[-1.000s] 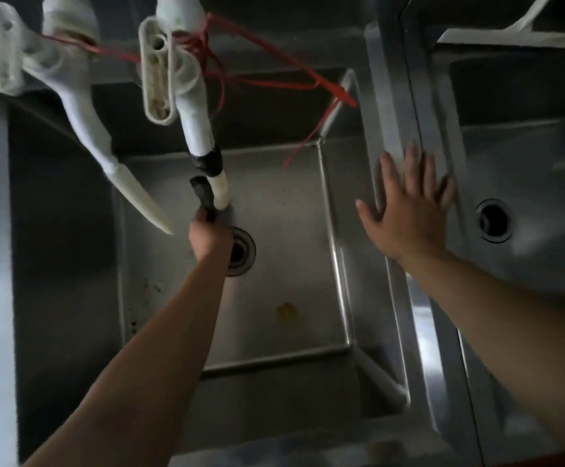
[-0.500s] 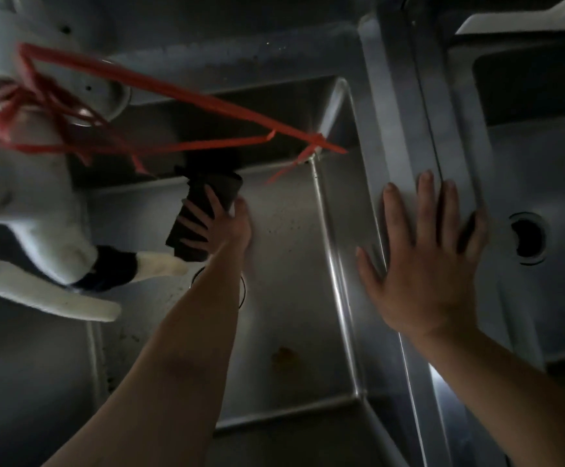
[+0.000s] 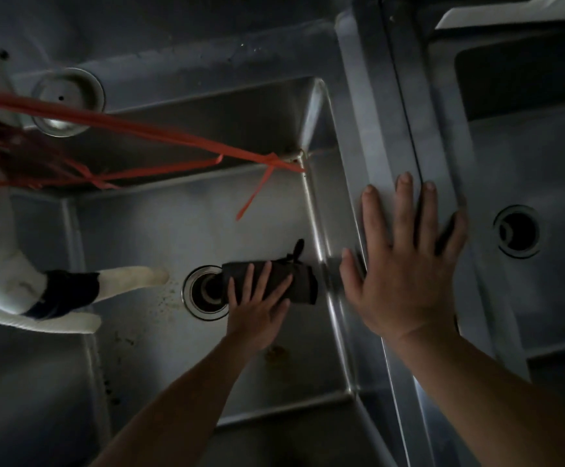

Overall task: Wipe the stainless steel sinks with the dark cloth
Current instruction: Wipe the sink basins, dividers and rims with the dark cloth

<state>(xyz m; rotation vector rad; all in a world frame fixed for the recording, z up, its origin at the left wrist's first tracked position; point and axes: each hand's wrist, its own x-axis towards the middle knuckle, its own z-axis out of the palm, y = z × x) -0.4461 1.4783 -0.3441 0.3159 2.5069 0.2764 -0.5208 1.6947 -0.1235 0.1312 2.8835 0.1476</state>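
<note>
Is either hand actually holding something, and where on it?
The left hand presses the cloth onto the sink floor with straight fingers laid across its middle, not gripping it. The right hand lies flat on the divider, holding nothing.

Two white faucet spouts [image 3: 129,281] enter from the left edge, one above the other; the upper carries a dark band [image 3: 67,289] around it near its tip. Red plastic string [image 3: 160,129] is bunched at the left edge and stretches rightward in several strands to a knot at the far right corner, with one loose end hanging down from the knot. A round metal disc [image 3: 67,104] lies flat on the rear ledge. A flat white object [image 3: 517,11] occupies the top right corner, cut off by the frame; its identity cannot be determined.
</note>
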